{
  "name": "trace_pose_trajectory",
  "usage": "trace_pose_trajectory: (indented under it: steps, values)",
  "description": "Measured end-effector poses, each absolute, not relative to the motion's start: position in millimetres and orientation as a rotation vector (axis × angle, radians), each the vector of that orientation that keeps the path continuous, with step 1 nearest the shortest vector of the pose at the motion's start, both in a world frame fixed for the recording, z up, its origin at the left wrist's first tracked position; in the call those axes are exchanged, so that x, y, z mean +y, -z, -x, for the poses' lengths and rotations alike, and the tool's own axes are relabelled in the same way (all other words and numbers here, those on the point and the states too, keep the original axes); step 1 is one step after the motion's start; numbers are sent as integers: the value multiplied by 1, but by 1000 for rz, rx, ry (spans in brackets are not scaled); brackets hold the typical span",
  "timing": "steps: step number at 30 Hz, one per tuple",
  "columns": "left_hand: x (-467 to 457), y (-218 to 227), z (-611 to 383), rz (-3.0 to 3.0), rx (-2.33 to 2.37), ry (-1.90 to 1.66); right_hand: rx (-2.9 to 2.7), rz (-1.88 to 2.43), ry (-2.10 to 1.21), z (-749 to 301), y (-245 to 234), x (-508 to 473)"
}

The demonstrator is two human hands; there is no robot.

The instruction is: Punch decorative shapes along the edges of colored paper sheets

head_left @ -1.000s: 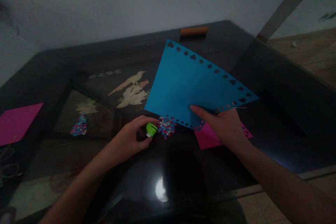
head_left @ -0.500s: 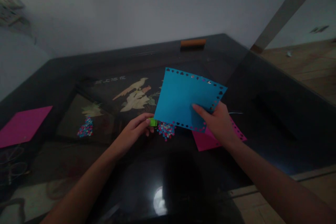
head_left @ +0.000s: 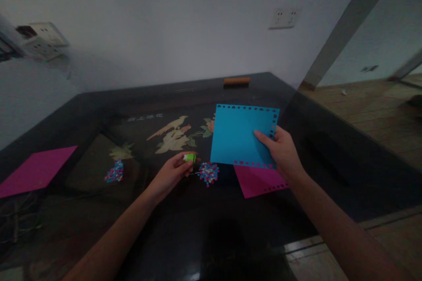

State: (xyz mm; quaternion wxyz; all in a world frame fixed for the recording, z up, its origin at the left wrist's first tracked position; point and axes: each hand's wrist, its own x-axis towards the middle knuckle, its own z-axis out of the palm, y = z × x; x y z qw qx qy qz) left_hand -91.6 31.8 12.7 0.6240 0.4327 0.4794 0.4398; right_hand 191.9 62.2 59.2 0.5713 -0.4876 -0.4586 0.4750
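My right hand [head_left: 286, 151] grips a sheet of blue paper [head_left: 239, 136] by its right side, thumb on top. Small shaped holes run along the paper's top and right edges and part of the bottom one. In my left hand [head_left: 173, 173], between thumb and fingers, is a small green craft punch [head_left: 190, 157], apart from the paper's left edge. A pile of punched-out confetti [head_left: 209, 173] in pink, blue and white lies just right of that hand. Under the blue sheet, partly covered, a pink sheet [head_left: 259, 182] with punched holes lies on the table.
The dark glossy table [head_left: 184, 232] carries a bird-and-flower picture [head_left: 173, 136]. Another confetti pile [head_left: 114, 172] and a pink sheet [head_left: 39, 170] are on the left. An orange-brown cylinder [head_left: 237, 81] lies at the back edge, near the wall.
The blue paper and the green punch have come apart; the paper's left corner was at the punch before. The sheet now lies flatter and straighter. The camera view has tilted upward.
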Motion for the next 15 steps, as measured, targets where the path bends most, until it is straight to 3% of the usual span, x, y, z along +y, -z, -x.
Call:
trace_pose_trajectory:
  steps: [4, 15]
  values:
    - [32, -14, 89, -1008, 1141, -1033, -896, 1189, -1141, -224, -71, 62]
    - [39, -10, 89, -1253, 1360, -924, -595, 1279, -1142, -274, -32, 69]
